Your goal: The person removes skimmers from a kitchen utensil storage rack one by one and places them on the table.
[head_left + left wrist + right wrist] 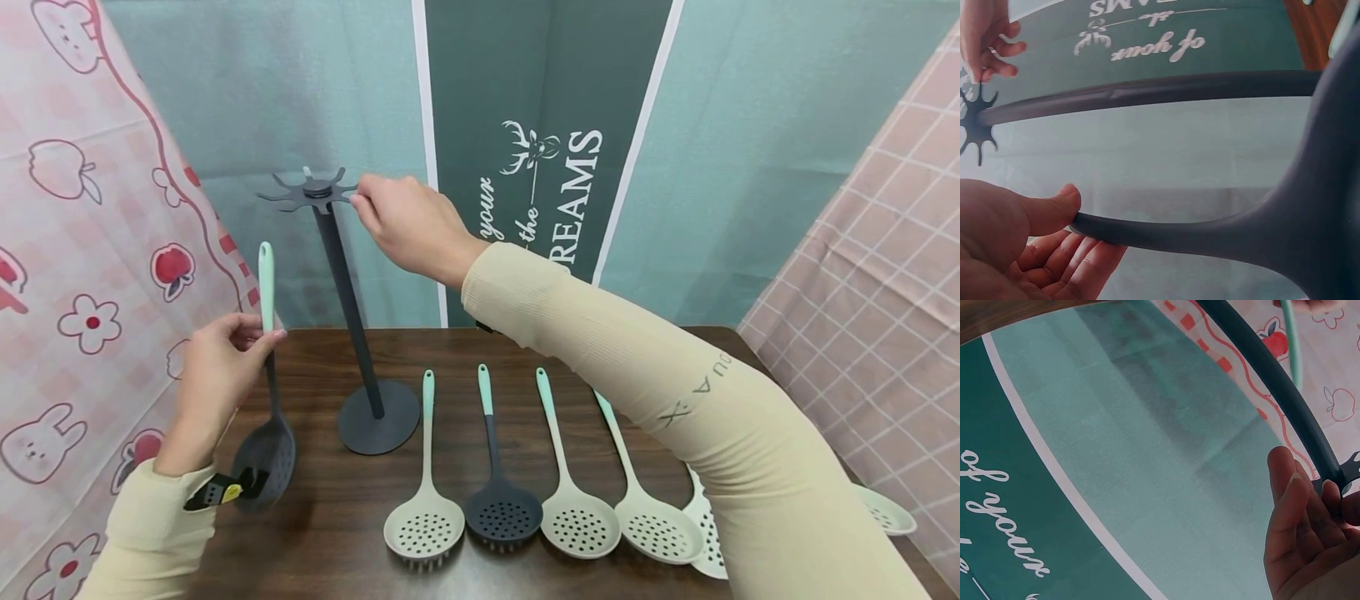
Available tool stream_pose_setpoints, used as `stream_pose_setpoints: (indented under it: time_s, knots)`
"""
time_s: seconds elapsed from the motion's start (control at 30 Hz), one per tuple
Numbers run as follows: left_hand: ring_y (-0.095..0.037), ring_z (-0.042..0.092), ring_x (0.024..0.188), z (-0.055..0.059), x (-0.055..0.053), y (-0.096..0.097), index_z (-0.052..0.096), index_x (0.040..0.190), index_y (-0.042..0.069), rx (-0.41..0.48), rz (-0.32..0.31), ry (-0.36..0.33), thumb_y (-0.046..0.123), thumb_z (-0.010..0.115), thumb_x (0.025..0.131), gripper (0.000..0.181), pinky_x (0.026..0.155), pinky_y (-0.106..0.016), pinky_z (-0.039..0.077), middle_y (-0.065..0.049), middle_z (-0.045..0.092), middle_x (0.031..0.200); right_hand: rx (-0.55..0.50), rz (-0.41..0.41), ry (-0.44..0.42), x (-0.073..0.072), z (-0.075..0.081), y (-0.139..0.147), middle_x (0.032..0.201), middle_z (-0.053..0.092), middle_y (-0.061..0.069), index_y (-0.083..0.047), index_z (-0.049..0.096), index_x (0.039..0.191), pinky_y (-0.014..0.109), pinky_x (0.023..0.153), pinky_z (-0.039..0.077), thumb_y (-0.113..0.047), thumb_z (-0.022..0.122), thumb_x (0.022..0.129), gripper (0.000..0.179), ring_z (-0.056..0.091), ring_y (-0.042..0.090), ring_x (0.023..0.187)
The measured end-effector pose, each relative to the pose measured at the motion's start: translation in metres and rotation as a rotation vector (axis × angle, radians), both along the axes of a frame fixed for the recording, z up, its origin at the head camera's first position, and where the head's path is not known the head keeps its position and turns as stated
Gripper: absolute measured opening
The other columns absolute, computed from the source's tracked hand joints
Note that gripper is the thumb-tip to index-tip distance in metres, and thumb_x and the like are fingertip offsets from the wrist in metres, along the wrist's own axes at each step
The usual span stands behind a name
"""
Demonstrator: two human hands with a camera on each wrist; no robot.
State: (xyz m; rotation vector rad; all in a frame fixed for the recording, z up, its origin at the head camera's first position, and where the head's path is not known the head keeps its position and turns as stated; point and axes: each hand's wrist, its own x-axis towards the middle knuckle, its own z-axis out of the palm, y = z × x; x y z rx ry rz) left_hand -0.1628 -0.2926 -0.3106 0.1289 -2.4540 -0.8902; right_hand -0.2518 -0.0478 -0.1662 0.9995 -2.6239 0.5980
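Observation:
My left hand [221, 358] pinches a dark grey skimmer [281, 446] by its handle, where mint green meets grey. It hangs upright, bowl down, at the left of the table. To its right stands a dark utensil stand [348, 308] with a round base and a ring of hooks on top. My right hand [412, 221] grips one hook on the stand's right side; its fingertips are partly hidden in the head view. The right wrist view shows those curled fingers [1310, 531] at the hook ring. All visible hooks are bare.
In a row on the brown wooden table [322, 533] lie several skimmers with mint handle ends: a cream one [424, 527], a dark one [502, 510] and more cream ones [581, 521]. My right sleeve covers part of the row. Printed cloths [315, 83] hang around the table.

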Motion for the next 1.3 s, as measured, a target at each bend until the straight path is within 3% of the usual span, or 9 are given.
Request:
stream_pose_setpoints:
  time_s: [0.17, 0.3, 0.53, 0.83, 1.1, 1.3]
  knots:
    - [-0.018, 0.058, 0.071, -0.012, -0.003, -0.005, 0.07, 0.105, -0.008, -0.053, -0.04, -0.031, 0.013, 0.077, 0.092, 0.026, 0.054, -0.014, 0.043, -0.022, 0.07, 0.087, 0.001, 0.0, 0.002, 0.001, 0.0, -0.001, 0.074, 0.047, -0.002, -0.014, 0.056, 0.094, 0.026, 0.058, 0.036, -0.029, 0.038, 0.111, 0.029, 0.047, 0.013, 0.067]
    - [-0.024, 0.061, 0.069, -0.02, -0.006, -0.008, 0.069, 0.102, -0.011, -0.071, -0.087, -0.151, 0.013, 0.077, 0.092, 0.027, 0.054, -0.024, 0.048, -0.02, 0.069, 0.082, 0.004, 0.0, 0.007, 0.002, 0.0, 0.0, 0.073, 0.047, -0.001, -0.014, 0.055, 0.093, 0.026, 0.058, 0.036, -0.029, 0.038, 0.111, 0.029, 0.047, 0.014, 0.067]
    - [-0.018, 0.06, 0.062, -0.037, -0.012, -0.013, 0.067, 0.096, -0.014, -0.064, -0.134, -0.354, 0.011, 0.076, 0.091, 0.027, 0.054, -0.032, 0.047, -0.016, 0.069, 0.074, 0.001, 0.007, 0.0, 0.002, -0.001, -0.001, 0.073, 0.047, -0.001, -0.013, 0.057, 0.095, 0.026, 0.058, 0.036, -0.029, 0.038, 0.111, 0.029, 0.047, 0.014, 0.066]
    - [-0.019, 0.054, 0.061, -0.052, -0.015, -0.022, 0.067, 0.092, -0.013, -0.074, -0.112, -0.46, 0.013, 0.077, 0.09, 0.028, 0.054, -0.032, 0.043, -0.01, 0.064, 0.07, -0.002, 0.006, 0.001, 0.003, -0.003, 0.0, 0.072, 0.046, -0.001, -0.013, 0.054, 0.092, 0.026, 0.057, 0.035, -0.029, 0.038, 0.111, 0.029, 0.046, 0.014, 0.064]
    - [-0.02, 0.049, 0.062, -0.064, -0.019, -0.024, 0.062, 0.078, -0.005, -0.138, -0.148, -0.518, 0.013, 0.077, 0.089, 0.026, 0.057, -0.031, 0.04, -0.004, 0.055, 0.066, 0.011, 0.008, 0.006, 0.004, -0.003, 0.0, 0.072, 0.046, -0.001, -0.013, 0.053, 0.092, 0.026, 0.058, 0.036, -0.028, 0.038, 0.111, 0.029, 0.046, 0.013, 0.064]
    - [-0.02, 0.048, 0.061, -0.072, -0.018, -0.021, 0.065, 0.078, -0.004, -0.086, -0.14, -0.608, 0.013, 0.076, 0.09, 0.023, 0.056, -0.032, 0.04, -0.003, 0.052, 0.065, 0.016, 0.001, 0.021, 0.004, -0.003, -0.001, 0.071, 0.045, -0.002, -0.013, 0.052, 0.09, 0.026, 0.057, 0.036, -0.028, 0.038, 0.111, 0.029, 0.046, 0.013, 0.064]
